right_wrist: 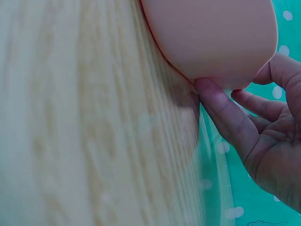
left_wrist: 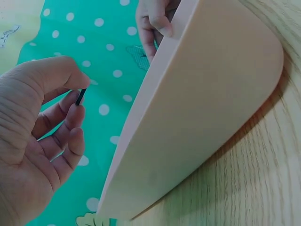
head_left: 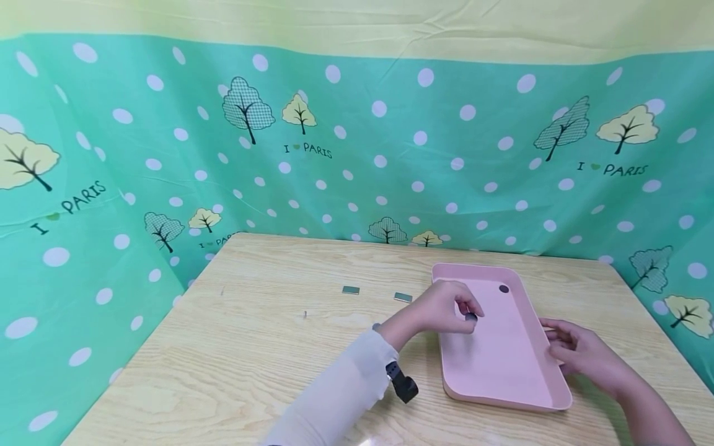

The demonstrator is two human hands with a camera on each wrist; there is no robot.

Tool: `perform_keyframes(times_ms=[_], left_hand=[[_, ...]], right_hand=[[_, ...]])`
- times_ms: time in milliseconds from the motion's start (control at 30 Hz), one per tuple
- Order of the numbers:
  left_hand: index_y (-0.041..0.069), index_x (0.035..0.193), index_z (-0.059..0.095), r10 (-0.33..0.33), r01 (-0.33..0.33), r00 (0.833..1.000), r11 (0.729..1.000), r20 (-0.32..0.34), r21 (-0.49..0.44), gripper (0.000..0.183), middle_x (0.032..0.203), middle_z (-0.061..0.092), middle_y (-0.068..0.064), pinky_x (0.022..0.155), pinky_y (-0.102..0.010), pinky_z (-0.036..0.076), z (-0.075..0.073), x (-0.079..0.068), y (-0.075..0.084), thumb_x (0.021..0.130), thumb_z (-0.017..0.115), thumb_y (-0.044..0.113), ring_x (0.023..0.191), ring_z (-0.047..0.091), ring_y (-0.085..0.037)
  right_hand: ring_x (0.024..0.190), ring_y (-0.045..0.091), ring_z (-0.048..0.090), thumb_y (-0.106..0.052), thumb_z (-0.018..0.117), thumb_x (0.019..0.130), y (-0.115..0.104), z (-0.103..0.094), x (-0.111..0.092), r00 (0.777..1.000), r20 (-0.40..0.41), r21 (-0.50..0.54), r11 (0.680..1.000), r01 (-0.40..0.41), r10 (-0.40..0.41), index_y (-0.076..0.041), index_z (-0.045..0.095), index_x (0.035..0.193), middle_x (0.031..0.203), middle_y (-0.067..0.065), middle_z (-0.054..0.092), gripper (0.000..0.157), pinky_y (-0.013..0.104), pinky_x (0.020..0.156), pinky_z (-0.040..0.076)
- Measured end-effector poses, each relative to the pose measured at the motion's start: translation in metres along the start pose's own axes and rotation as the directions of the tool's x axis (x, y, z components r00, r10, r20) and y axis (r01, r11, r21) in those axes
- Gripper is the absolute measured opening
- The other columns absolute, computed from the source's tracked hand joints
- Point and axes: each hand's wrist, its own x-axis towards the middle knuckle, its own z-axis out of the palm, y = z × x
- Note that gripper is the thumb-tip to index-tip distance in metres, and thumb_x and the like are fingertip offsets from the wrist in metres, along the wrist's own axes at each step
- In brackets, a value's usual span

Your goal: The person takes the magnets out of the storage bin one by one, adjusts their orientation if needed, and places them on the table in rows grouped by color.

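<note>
In the head view, my left hand (head_left: 446,306) hangs over a pink rectangular tray (head_left: 496,371). Between thumb and forefinger it pinches a small black disc (head_left: 471,317). The left wrist view shows this black disc (left_wrist: 81,96) edge-on, the other fingers loosely bent. A second black disc (head_left: 504,288) lies inside the tray near its far end. My right hand (head_left: 586,353) is at the tray's right side, its fingertips touching the outer wall and rim. Seen from the right wrist, one straight finger (right_wrist: 225,110) meets the wall low down near the table.
Two small dark flat rectangles (head_left: 351,290) (head_left: 403,297) lie on the wooden table (head_left: 251,359) left of the tray. A tiny grey piece (head_left: 305,314) lies farther left. A dotted green curtain (head_left: 357,161) hangs behind the table. A black strap (head_left: 401,383) hangs from the left sleeve.
</note>
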Motion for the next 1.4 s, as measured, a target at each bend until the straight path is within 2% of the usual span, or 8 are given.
perform_keyframes(times_ms=[167, 400, 633, 933, 1100, 1267, 1400], left_hand=[[0.006, 0.089, 0.077, -0.019, 0.019, 1.000, 1.000, -0.016, -0.003, 0.013, 0.082, 0.066, 0.009, 0.069, -0.013, 0.050, -0.001, -0.008, -0.001, 0.078, 0.072, 0.001, 0.075, 0.055, 0.007], [0.007, 0.089, 0.077, -0.053, 0.054, 0.998, 0.999, -0.043, 0.009, 0.013, 0.082, 0.065, 0.010, 0.064, -0.010, 0.047, -0.004, -0.022, -0.005, 0.078, 0.072, 0.003, 0.077, 0.055, 0.006], [0.006, 0.088, 0.076, -0.081, 0.078, 0.992, 0.996, -0.096, -0.037, 0.012, 0.082, 0.065, 0.010, 0.059, -0.014, 0.049, -0.009, -0.036, -0.011, 0.077, 0.073, 0.002, 0.076, 0.056, 0.004], [0.003, 0.088, 0.075, -0.086, 0.073, 0.988, 0.992, -0.131, -0.101, 0.013, 0.084, 0.067, 0.003, 0.056, -0.016, 0.048, -0.018, -0.053, -0.019, 0.076, 0.072, -0.002, 0.076, 0.059, -0.002], [0.003, 0.087, 0.074, -0.076, 0.064, 0.986, 0.994, -0.148, -0.084, 0.014, 0.084, 0.066, 0.003, 0.056, -0.016, 0.049, -0.022, -0.061, -0.024, 0.074, 0.072, -0.003, 0.076, 0.057, -0.001], [0.001, 0.086, 0.074, -0.070, 0.059, 0.982, 0.996, -0.175, -0.069, 0.013, 0.082, 0.066, 0.000, 0.057, -0.016, 0.049, -0.023, -0.069, -0.029, 0.073, 0.072, -0.002, 0.075, 0.058, -0.006], [0.001, 0.086, 0.074, -0.077, 0.066, 0.981, 0.996, -0.177, -0.066, 0.013, 0.082, 0.066, 0.000, 0.057, -0.017, 0.050, -0.025, -0.076, -0.031, 0.074, 0.072, -0.002, 0.075, 0.058, -0.006]], right_hand=[[0.096, 0.014, 0.059, -0.005, 0.054, 0.096, 0.001, -0.001, 0.000, 1.000, -0.002, -0.008, 1.000, -0.016, 0.016, 0.015, 0.023, 0.145, 0.127, 0.032, 0.050, 0.062, 0.038, 0.070, 0.058], [0.095, 0.010, 0.059, -0.006, 0.053, 0.098, 0.002, -0.001, -0.002, 1.000, 0.002, 0.001, 1.000, -0.009, 0.009, 0.016, 0.022, 0.145, 0.126, 0.032, 0.050, 0.061, 0.038, 0.070, 0.058], [0.096, 0.013, 0.060, -0.006, 0.053, 0.097, 0.003, -0.001, -0.002, 1.000, 0.001, 0.001, 1.000, -0.015, 0.015, 0.015, 0.022, 0.146, 0.126, 0.032, 0.050, 0.061, 0.038, 0.071, 0.058], [0.096, 0.013, 0.059, -0.005, 0.055, 0.096, 0.001, -0.001, 0.000, 1.000, 0.002, 0.005, 1.000, -0.014, 0.014, 0.016, 0.023, 0.145, 0.127, 0.033, 0.049, 0.063, 0.038, 0.071, 0.058], [0.095, 0.012, 0.058, -0.005, 0.056, 0.095, 0.001, -0.002, 0.000, 1.000, 0.000, -0.004, 1.000, -0.017, 0.017, 0.016, 0.024, 0.145, 0.127, 0.032, 0.049, 0.063, 0.038, 0.071, 0.058], [0.094, 0.011, 0.059, -0.005, 0.056, 0.095, 0.002, -0.001, 0.000, 1.000, 0.003, 0.004, 1.000, -0.008, 0.008, 0.016, 0.023, 0.145, 0.126, 0.032, 0.050, 0.063, 0.038, 0.070, 0.058], [0.094, 0.012, 0.059, -0.005, 0.056, 0.095, 0.002, -0.001, 0.001, 1.000, 0.006, 0.009, 1.000, -0.001, 0.001, 0.016, 0.023, 0.145, 0.126, 0.032, 0.050, 0.063, 0.039, 0.070, 0.058]])
